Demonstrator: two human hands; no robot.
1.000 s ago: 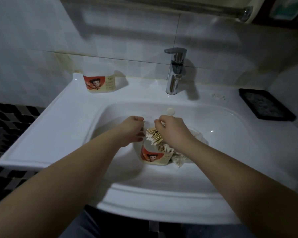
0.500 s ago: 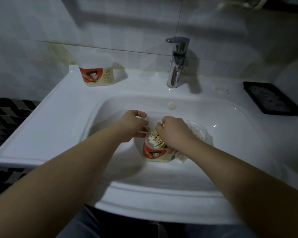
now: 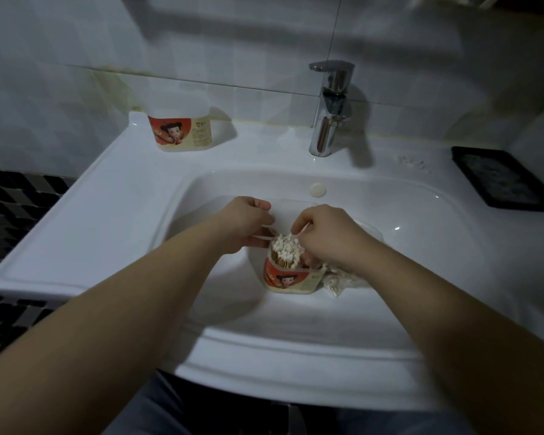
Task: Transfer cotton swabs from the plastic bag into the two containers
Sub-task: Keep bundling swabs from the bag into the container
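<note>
While the second container is sitting on the ledge of the sink in the upper left of the frame, well apart from your work, you are finishing the fill of the first one. I cannot tell what the second one is holding.

Left of centre, your left hand is curling its fingers round a clear edge at the left side of the container, steadying it in the basin. Whether that edge is the rim or a hinged lid, I cannot tell.

At centre, the cotton swabs are now standing upright inside the container with their white tips up. A second ago they were lying slanted across its mouth as a loose bundle. That batch is in, and the container is looking nearly full.

Just right of it, your right hand is bending over the mouth, thumb and fingertips pinching what looks like a stray swab or two at the far rim.

The plastic bag is lying crumpled beside the container, under your right wrist, with some swabs inside. In my judgement, those are going into the second container next.
</note>
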